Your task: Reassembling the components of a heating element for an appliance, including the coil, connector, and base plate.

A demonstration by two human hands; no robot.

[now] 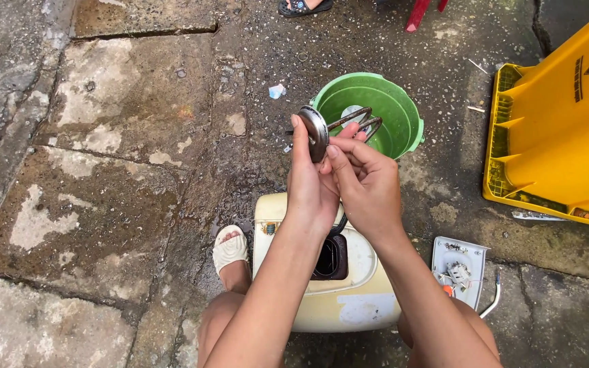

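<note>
Below our wrists sits a cream heater casing. Our left hand grips a metal flange, its heating coil pointing away over a green bucket. Our right hand pinches the flange's near face.

**Flat daylight, sharp view**

Soft, even daylight falls from overhead — bright, with only faint shadows beneath the forearms. Wet pavement shows a dull sheen, no harsh glare. Focus holds crisp throughout — slight wide-angle stretching appears toward the frame edges.
</note>
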